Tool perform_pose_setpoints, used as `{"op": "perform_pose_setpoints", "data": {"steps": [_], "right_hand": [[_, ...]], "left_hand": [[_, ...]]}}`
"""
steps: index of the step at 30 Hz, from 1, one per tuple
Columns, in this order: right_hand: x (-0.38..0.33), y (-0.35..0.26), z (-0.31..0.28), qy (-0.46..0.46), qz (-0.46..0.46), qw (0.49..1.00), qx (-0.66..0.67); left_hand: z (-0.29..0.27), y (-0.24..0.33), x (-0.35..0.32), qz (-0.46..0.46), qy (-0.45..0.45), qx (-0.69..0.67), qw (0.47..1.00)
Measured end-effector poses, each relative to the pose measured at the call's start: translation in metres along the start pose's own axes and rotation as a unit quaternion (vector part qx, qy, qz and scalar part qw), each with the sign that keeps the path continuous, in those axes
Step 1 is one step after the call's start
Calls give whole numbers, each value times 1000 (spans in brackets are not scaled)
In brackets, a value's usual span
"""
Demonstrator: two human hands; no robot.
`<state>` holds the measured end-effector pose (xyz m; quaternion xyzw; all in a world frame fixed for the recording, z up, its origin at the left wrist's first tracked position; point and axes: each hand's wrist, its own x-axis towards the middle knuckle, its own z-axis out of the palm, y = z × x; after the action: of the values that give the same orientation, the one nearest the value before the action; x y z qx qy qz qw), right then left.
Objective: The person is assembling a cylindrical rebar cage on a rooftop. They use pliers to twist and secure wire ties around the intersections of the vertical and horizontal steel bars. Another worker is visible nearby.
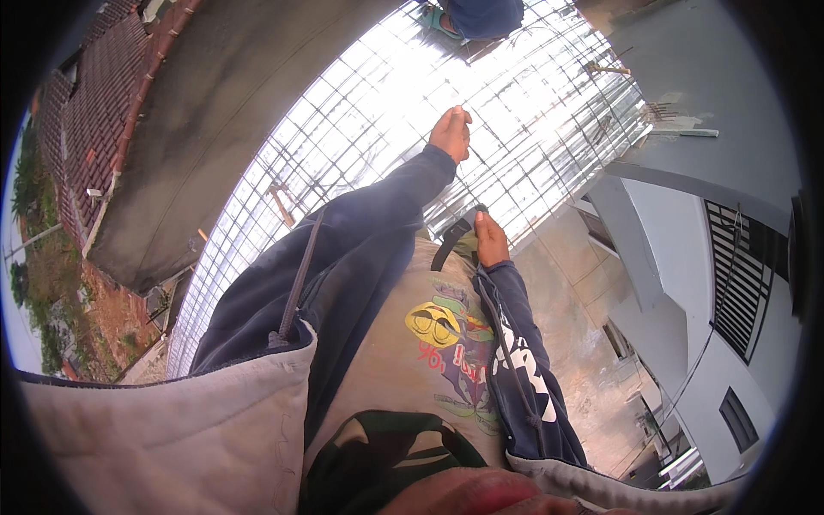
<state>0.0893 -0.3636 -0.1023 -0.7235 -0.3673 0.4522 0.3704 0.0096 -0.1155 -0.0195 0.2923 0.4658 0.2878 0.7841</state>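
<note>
Stretched out over the steel rebar mesh [343,116], my left hand [451,135] has its fingers curled together. Whatever is in it, if anything, is lost against the glare. Close to my waist is my right hand [491,240], thumb upward and fingers closed, mostly hidden behind the thumb. A small dark end shows at its thumb tip, but I cannot make out what it belongs to. Just left of that hand, a black belt [446,245] curves across my waist. Beneath the mesh lies a bright, shiny sheet [412,81].
Another person's blue-clad leg [485,17] and green sandal [439,21] are at the far edge. A wooden-handled tool [281,206] lies on the mesh at left, another [609,69] at right. Grey walls [232,94] flank the deck; lower ground [566,343] drops away at right.
</note>
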Motion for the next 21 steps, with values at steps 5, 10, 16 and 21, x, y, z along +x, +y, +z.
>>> {"op": "perform_pose_setpoints", "data": {"steps": [5,10,16,21], "right_hand": [[10,-17,-40,14,-6,992,128],[5,-48,-85,37,-100,985,136],[-22,-71,-113,66,-157,946,277],[-39,-108,-177,208,-167,912,311]], "left_hand": [[56,22,-41,46,-122,66,989],[117,44,-80,62,-206,-23,976],[167,59,-104,44,-279,-16,959],[196,27,-122,53,-346,165,922]]}}
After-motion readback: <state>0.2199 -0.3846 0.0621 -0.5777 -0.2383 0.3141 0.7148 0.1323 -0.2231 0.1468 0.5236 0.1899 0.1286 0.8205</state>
